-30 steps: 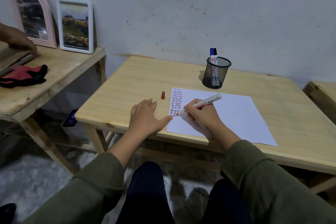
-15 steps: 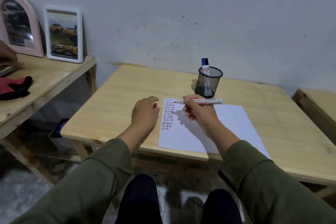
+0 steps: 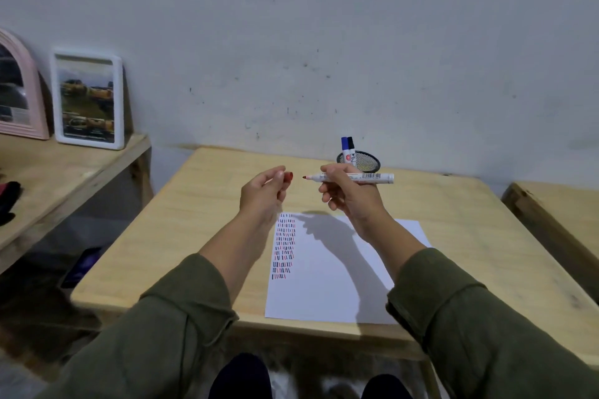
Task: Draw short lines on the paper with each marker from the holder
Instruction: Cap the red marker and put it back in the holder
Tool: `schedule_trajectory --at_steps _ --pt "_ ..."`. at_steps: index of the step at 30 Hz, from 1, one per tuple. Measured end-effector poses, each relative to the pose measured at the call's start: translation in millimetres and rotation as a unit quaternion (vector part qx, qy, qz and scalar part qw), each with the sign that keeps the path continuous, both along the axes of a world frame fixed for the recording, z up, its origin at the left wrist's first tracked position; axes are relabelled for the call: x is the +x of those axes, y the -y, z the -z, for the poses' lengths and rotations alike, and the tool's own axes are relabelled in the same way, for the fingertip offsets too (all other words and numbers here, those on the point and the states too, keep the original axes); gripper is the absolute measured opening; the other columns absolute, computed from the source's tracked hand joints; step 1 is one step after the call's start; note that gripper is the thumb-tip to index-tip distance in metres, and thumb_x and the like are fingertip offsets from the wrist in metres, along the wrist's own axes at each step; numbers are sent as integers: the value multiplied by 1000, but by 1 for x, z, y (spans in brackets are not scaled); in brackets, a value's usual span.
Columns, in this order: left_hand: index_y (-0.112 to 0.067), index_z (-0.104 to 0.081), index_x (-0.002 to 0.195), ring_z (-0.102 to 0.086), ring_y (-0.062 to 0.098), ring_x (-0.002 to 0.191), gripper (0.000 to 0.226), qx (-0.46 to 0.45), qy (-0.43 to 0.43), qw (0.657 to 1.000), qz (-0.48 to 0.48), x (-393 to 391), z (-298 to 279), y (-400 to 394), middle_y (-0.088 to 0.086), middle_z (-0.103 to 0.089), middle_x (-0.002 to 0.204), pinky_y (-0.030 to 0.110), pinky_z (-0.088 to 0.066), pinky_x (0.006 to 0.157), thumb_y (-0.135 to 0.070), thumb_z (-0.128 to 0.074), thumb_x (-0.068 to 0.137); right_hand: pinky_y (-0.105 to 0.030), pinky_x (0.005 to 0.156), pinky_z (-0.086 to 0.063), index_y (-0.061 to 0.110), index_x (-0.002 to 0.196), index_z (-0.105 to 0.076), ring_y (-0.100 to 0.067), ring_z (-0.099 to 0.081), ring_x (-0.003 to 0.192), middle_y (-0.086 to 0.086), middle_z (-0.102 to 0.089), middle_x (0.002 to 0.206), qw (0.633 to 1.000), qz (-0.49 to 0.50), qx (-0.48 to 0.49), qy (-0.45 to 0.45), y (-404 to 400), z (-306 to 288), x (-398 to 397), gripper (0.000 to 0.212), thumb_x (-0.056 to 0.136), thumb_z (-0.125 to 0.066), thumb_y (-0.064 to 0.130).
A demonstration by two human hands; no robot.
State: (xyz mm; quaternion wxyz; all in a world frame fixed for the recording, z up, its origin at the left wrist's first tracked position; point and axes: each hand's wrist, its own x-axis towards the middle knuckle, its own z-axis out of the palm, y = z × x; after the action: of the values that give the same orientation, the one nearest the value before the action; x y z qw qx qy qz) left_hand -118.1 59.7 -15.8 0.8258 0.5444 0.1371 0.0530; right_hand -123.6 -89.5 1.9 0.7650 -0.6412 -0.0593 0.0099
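At frame centre, raised above the table point(image 3: 201, 204): your right hand point(image 3: 348, 197), fingers closed round the red marker point(image 3: 353, 177), which lies level, uncapped tip pointing left. Just left of that tip, not touching: your left hand point(image 3: 264, 191), thumb and forefinger pinching the red cap point(image 3: 288, 176). Below both: paper point(image 3: 327, 285), short lines down its left edge. Behind your right hand: mesh holder point(image 3: 368, 162), two markers point(image 3: 348, 146) upright inside.

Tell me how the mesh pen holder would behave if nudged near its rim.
The mesh pen holder looks light, being open wire mesh. With two markers standing tall above its rim, it would probably tip rather than slide. On the smooth wooden table, a low push likely slides it.
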Motion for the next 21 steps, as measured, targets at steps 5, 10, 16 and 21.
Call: schedule_trajectory --at_steps 5,10,16,21 --pt "-3 -62 115 -61 3 75 25 -31 11 999 32 8 -9 7 1 -66 85 10 -49 65 -11 -53 93 -20 44 -39 8 86 -63 -13 -53 50 -8 -61 65 1000 4 -7 5 1 -12 11 8 89 -58 14" --pt "-9 -66 92 -61 3 72 13 -41 16 997 65 12 -19 12 1 -65 82 10 -50 62 -12 -54 92 -23 45 -39 8 84 -63 -16 -53 51 -8 -61 64 1000 3 -19 21 3 -20 15 8 89 -59 13" --pt "-9 -66 83 -61 1 57 17 -72 -20 992 101 13 -30 13 0 -64 69 10 -48 50 -21 -57 91 -22 46 -40 8 84 -64 -15 -55 52 -7 -61 65 995 -17 -73 61 6 -27 17 8 89 -59 11" --pt "-9 -67 81 -60 1 46 22 -95 -49 987 118 13 -40 12 -2 -61 55 10 -48 47 -25 -57 91 -23 53 -46 9 88 -66 -16 -61 63 -4 -64 71 986 -42 -129 95 6 -31 13 4 85 -64 11"
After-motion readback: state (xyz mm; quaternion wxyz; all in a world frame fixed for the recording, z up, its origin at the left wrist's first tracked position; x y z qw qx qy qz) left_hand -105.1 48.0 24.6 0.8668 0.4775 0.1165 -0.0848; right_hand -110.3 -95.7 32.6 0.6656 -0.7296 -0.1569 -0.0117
